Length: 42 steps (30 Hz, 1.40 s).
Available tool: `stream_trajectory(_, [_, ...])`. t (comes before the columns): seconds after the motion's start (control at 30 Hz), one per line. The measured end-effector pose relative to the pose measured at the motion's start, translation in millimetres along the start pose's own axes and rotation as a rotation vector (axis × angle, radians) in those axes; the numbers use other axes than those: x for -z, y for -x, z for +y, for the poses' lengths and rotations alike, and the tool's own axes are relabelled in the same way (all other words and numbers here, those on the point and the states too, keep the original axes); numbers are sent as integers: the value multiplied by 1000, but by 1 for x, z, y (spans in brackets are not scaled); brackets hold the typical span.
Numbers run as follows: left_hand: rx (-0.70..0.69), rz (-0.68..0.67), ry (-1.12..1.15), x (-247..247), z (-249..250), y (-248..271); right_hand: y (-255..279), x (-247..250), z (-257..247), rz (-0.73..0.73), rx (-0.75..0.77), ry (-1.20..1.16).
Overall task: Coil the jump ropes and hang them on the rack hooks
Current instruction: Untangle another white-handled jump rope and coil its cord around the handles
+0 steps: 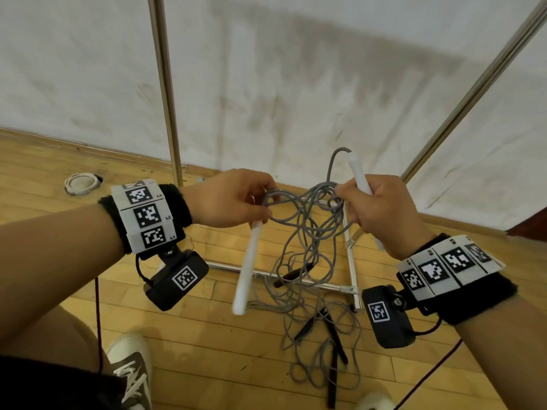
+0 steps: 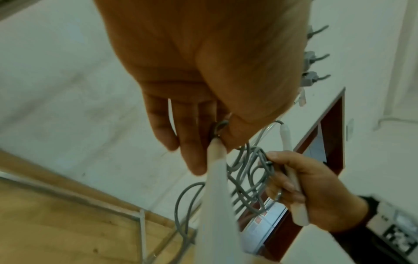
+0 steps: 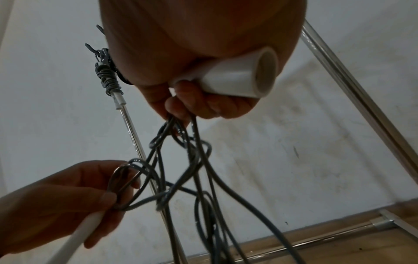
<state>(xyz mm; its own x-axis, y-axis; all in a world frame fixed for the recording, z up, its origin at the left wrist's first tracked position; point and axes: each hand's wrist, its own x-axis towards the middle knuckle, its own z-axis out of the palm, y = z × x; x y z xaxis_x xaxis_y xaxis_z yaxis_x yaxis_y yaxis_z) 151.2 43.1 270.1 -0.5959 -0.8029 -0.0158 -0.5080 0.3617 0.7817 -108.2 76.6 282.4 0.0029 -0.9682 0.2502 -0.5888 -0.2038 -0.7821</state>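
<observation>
A grey jump rope (image 1: 307, 220) hangs in a loose tangle between my hands and trails down to the wooden floor. My left hand (image 1: 266, 208) pinches a small loop of it together with the top of one white handle (image 1: 248, 261), which dangles downward. My right hand (image 1: 346, 199) grips the other white handle (image 1: 358, 173), pointing up, along with several gathered loops. In the right wrist view the handle's open end (image 3: 239, 78) sticks out of the right hand (image 3: 187, 107), with rope strands (image 3: 181, 169) dropping below. Rack hooks (image 2: 316, 57) show in the left wrist view.
More grey ropes with black handles (image 1: 334, 341) lie heaped on the floor below. The rack's metal poles (image 1: 165, 84) and base frame (image 1: 350, 261) stand against the white wall. A coiled rope (image 3: 107, 78) hangs on the rack. My shoe (image 1: 133, 368) is near left.
</observation>
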Motion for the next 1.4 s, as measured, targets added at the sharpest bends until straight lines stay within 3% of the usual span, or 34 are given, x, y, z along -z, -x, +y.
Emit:
stream_trajectory(0.13, [-38,91,-177,6,-1,-2,3,1,3,-95,-14,19])
stream_trajectory(0.37, [-10,-140,-137,-1,1,-3,9,-11,-4,-111,122,98])
stream_trajectory(0.53, [30,-80,83,-1,2,-6,10,-11,-2,-133,128,117])
stream_trajectory(0.7, [-7,-156,-59,0,0,-5,14,-16,-3,-202,147,138])
stream_trajectory(0.93, [18,-213,-108,-1,-7,-5,10,-11,-6,-185,174,173])
stream_trajectory(1.1, [45,-152,-171,2,-11,-10,5,-3,-5,-115,194,184])
stream_trajectory(1.27, [82,-107,-385,-5,-15,-11,1,0,-3,-41,180,163])
stream_trajectory(1.4, [52,90,-341,-7,-17,-13,0,-1,6,-96,152,184])
